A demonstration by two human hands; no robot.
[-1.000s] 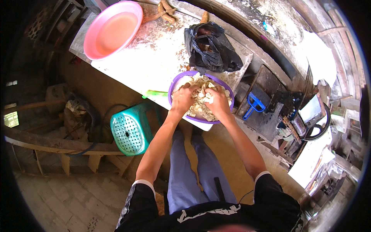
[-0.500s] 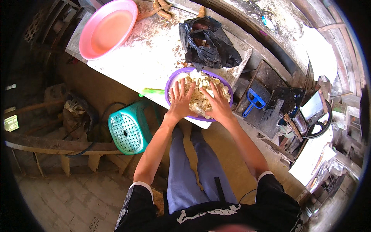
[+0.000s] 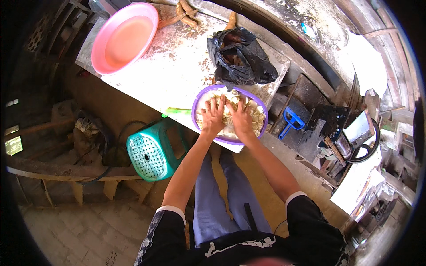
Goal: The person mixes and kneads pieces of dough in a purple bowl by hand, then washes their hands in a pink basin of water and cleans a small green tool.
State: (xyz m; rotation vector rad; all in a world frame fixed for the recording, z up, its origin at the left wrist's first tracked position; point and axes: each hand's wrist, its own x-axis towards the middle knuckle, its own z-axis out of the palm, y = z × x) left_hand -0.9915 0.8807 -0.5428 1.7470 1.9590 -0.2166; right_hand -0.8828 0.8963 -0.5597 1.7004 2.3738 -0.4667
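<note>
A purple-rimmed basin [image 3: 265, 119] stands at the near edge of the table, holding many thin pale slices [image 3: 256, 116] of what looks like root. Both hands are down in it. My left hand [image 3: 213, 119] presses on the slices at the left of the middle, fingers apart and slightly bent. Close beside it, my right hand [image 3: 241, 122] rests on the slices with its fingers stretched forward. The thumbs come near each other. Some fingertips sink among the slices, so they are partly hidden. Neither hand is closed around anything I can see.
Behind the basin sits a crumpled black plastic bag [image 3: 244, 57]. A pink basin [image 3: 100, 51] with liquid stands at the table's far left, near brown roots [image 3: 186, 15]. A bright green object [image 3: 176, 111] lies left of the basin. Below are a green stool [image 3: 148, 153] and a blue-handled brush [image 3: 291, 124].
Both hands have drawn closer together over the slices, and their fingers have gone from widely spread to slightly bent and pressed in. The whole view has shifted a little.
</note>
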